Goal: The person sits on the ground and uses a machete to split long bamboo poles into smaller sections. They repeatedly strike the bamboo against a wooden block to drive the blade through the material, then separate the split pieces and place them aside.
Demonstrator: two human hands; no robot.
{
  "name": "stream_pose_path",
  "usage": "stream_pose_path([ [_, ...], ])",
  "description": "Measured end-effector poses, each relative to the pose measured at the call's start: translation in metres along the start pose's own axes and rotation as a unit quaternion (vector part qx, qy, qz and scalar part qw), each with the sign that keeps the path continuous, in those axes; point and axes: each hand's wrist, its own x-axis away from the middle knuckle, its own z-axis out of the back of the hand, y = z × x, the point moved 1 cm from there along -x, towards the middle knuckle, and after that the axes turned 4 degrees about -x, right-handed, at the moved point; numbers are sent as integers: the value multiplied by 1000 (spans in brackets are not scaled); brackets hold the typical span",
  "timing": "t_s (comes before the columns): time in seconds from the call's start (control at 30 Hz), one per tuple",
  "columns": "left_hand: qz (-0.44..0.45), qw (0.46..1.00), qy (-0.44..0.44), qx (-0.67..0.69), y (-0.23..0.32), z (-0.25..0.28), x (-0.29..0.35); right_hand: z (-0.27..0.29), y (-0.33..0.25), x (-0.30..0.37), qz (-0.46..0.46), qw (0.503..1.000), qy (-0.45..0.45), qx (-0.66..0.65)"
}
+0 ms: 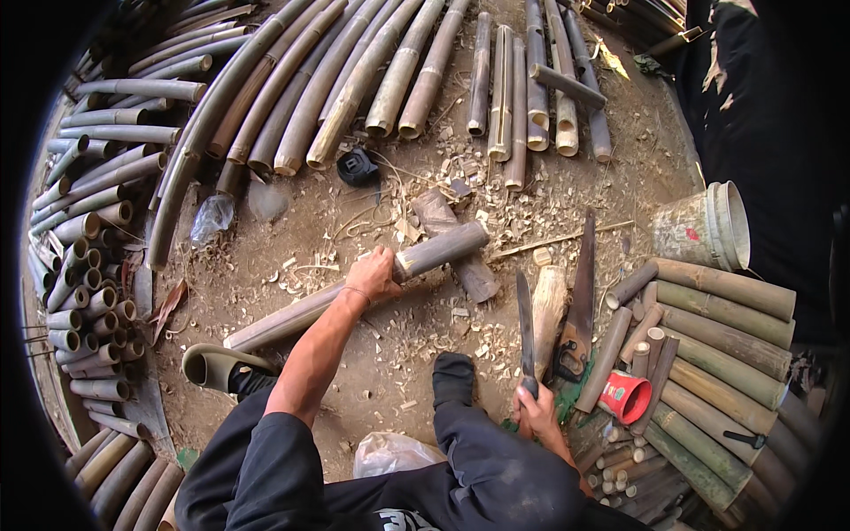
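My left hand (374,273) is wrapped round a grey-brown bamboo pole (297,316) that lies slantwise across the ground before me. The pole's far right end rests over a short dark wood block (456,243). Low on the right, my right hand (537,411) grips the handle of a machete (526,319), its long dark blade pointing away from me. Just right of the blade stands a pale wooden mallet-like piece (550,305), and beside that lies a handsaw (580,305) with a dark handle.
Bamboo poles (354,80) line the far side, with stacked lengths (97,327) at left. Cut bamboo pieces (726,354), a red cup (625,396) and a dirty white bucket (699,228) are at right. Wood chips litter the soil around a black tape measure (358,166).
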Motion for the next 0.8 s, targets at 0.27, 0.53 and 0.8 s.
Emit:
stream_pose_path([
  [0.27,75,989,104,-76,-35,9,78,-53,-17,-47,145,927,72,338],
  [0.53,117,970,177,-118,-116,-8,187,-108,-3,-54,119,883,-108,442],
  [0.8,119,989,87,-6,-135,8,174,-157,10,-65,180,850,-164,468],
])
